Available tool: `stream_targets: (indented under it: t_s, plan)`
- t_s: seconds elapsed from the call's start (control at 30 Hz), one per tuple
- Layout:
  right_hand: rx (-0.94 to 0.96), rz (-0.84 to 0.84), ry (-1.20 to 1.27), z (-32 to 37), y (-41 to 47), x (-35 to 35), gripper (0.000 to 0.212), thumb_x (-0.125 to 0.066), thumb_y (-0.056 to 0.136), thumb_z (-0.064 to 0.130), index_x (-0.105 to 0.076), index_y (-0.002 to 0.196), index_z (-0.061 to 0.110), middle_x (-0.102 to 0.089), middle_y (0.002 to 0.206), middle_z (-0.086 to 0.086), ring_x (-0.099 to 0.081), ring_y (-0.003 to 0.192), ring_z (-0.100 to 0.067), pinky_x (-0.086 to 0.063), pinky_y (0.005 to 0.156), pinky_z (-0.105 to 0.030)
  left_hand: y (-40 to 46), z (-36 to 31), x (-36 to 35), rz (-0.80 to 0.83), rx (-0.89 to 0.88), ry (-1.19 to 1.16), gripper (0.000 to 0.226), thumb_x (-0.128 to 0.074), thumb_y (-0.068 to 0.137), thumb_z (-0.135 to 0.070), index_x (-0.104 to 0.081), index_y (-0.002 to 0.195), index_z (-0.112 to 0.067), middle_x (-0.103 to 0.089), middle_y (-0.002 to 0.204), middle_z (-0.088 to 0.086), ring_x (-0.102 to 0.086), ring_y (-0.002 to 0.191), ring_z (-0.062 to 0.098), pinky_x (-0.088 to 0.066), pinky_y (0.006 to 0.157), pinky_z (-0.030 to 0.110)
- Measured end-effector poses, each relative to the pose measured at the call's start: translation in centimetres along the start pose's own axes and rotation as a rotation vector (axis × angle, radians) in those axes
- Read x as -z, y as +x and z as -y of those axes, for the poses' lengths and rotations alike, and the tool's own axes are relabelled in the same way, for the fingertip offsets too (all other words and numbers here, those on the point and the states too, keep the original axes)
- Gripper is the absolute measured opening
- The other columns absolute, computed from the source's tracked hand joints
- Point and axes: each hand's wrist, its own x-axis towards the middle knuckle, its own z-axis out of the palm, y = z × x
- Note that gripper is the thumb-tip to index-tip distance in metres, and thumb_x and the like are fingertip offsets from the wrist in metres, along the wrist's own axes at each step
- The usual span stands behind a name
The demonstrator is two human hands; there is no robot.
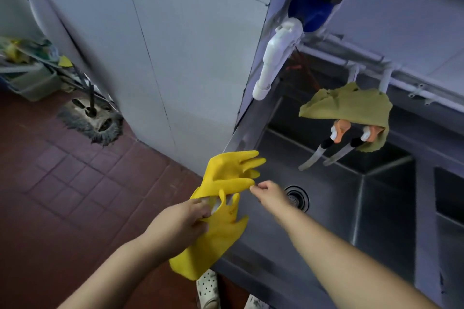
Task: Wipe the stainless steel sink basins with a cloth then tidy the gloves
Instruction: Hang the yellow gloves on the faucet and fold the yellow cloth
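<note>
Gripping the yellow gloves (221,211) at their middle, the person's left hand (180,223) has its fingers (200,211) curled round the bunched rubber, just off the left front corner of the sink (326,221). One glove points up and to the right, its finger ends spread over the sink's left rim; the other hangs down below the hand, its cuff reaching toward a spotted white shoe (207,288) on the red tiled floor (62,183). The right hand (270,194) reaches in over the basin, thumb and forefinger pinched together at the tip of one finger of the upper glove; whether rubber is truly caught between them is hard to tell at this size.

Beneath the right forearm lies the left basin with its round drain (297,197). A second basin shows at the right edge. An olive cloth (349,110) is draped over the taps (334,143) at the back of the sink. A white pipe (275,57) with a blue fitting (316,0) runs down the wall corner. A grey mop head (93,123) rests on the floor at left.
</note>
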Motion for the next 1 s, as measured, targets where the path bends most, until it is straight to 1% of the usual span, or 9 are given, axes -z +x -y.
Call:
stream_targets:
  t_s: [0.07, 0.17, 0.27, 0.37, 0.5, 0.63, 0.7, 0.8, 1.0]
  plan:
    - [-0.093, 0.039, 0.210, 0.9, 0.5, -1.4, 0.038, -0.063, 0.088, 0.037, -0.054, 0.115, 0.011, -0.055, 0.096, -0.005, -0.051, 0.079, -0.017, -0.039, 0.061, -0.025, -0.9, 0.3, 1.3, -0.015, 0.002, 0.004, 0.009, -0.059, 0.087, -0.028, -0.051, 0.091, -0.025, -0.045, 0.080, -0.018, -0.044, 0.075, 0.006, -0.033, 0.061, 0.025]
    - [-0.145, 0.062, 0.407, 2.0, 0.7, -3.0, 0.029, -0.066, 0.088, 0.027, -0.055, 0.110, 0.010, -0.059, 0.090, -0.005, -0.055, 0.073, -0.014, -0.041, 0.057, -0.023, -1.6, 0.8, 2.6, -0.047, 0.018, 0.027, 0.010, -0.057, 0.089, -0.026, -0.047, 0.087, -0.031, -0.042, 0.069, -0.021, -0.039, 0.070, 0.005, -0.028, 0.055, 0.013]
    - [-0.122, -0.018, 0.533, 2.5, 0.7, -3.9, 0.021, -0.067, 0.085, 0.010, -0.055, 0.102, 0.010, -0.059, 0.082, -0.005, -0.053, 0.066, -0.013, -0.043, 0.058, -0.022, -1.9, 1.0, 3.4, -0.063, 0.063, 0.036, 0.012, -0.055, 0.090, -0.024, -0.048, 0.088, -0.034, -0.043, 0.068, -0.020, -0.043, 0.074, 0.004, -0.028, 0.057, 0.018]
    - [-0.062, -0.049, 0.542, 2.9, 0.0, -3.1, 0.013, -0.067, 0.084, 0.009, -0.057, 0.090, 0.013, -0.062, 0.086, -0.006, -0.058, 0.076, -0.018, -0.047, 0.069, -0.028, -1.8, 0.8, 4.6, -0.070, 0.053, 0.070, 0.009, -0.055, 0.090, -0.026, -0.053, 0.093, -0.033, -0.048, 0.074, -0.019, -0.052, 0.085, 0.009, -0.030, 0.062, 0.024]
    - [-0.002, 0.014, 0.491, 3.1, -1.4, -0.6, 0.014, -0.059, 0.090, 0.011, -0.056, 0.079, 0.018, -0.060, 0.073, -0.002, -0.055, 0.063, -0.011, -0.045, 0.059, -0.022, -0.6, -0.6, 6.6, -0.046, -0.134, 0.135, 0.021, -0.055, 0.090, -0.026, -0.060, 0.108, -0.033, -0.064, 0.100, -0.012, -0.056, 0.097, 0.009, -0.041, 0.073, 0.026]
    - [-0.048, 0.067, 0.526, 2.3, -2.6, 1.7, 0.023, -0.045, 0.096, 0.008, -0.057, 0.080, 0.019, -0.060, 0.072, -0.001, -0.054, 0.062, -0.009, -0.040, 0.055, -0.019, 2.0, -2.1, 7.9, -0.032, -0.229, 0.060, 0.025, -0.057, 0.084, -0.028, -0.066, 0.107, -0.034, -0.068, 0.099, -0.012, -0.059, 0.092, 0.011, -0.047, 0.078, 0.028]
    - [-0.070, 0.056, 0.545, 1.8, -2.9, 2.3, 0.026, -0.042, 0.096, 0.009, -0.061, 0.080, 0.019, -0.062, 0.074, -0.002, -0.056, 0.066, -0.013, -0.041, 0.059, -0.023, 4.2, -2.2, 7.5, -0.047, -0.177, -0.021, 0.021, -0.063, 0.083, -0.022, -0.068, 0.101, -0.031, -0.067, 0.088, -0.012, -0.060, 0.085, 0.012, -0.044, 0.070, 0.022]
    - [-0.134, 0.081, 0.645, 1.2, -3.0, 2.6, 0.024, -0.042, 0.097, 0.008, -0.059, 0.080, 0.013, -0.062, 0.079, -0.007, -0.060, 0.071, -0.019, -0.048, 0.065, -0.029, 8.6, -1.5, 5.6, -0.111, -0.033, -0.131, 0.016, -0.066, 0.083, -0.017, -0.068, 0.097, -0.022, -0.060, 0.081, -0.008, -0.061, 0.087, 0.019, -0.045, 0.072, 0.027]
    - [-0.209, 0.048, 0.742, -1.8, -3.6, 2.4, 0.021, -0.041, 0.097, 0.005, -0.060, 0.094, 0.009, -0.065, 0.072, -0.007, -0.059, 0.062, -0.017, -0.043, 0.055, -0.024, 14.5, 0.7, 1.2, -0.109, 0.109, 0.044, 0.020, -0.057, 0.090, -0.022, -0.063, 0.109, -0.021, -0.061, 0.111, 0.001, -0.056, 0.102, 0.023, -0.040, 0.073, 0.027]
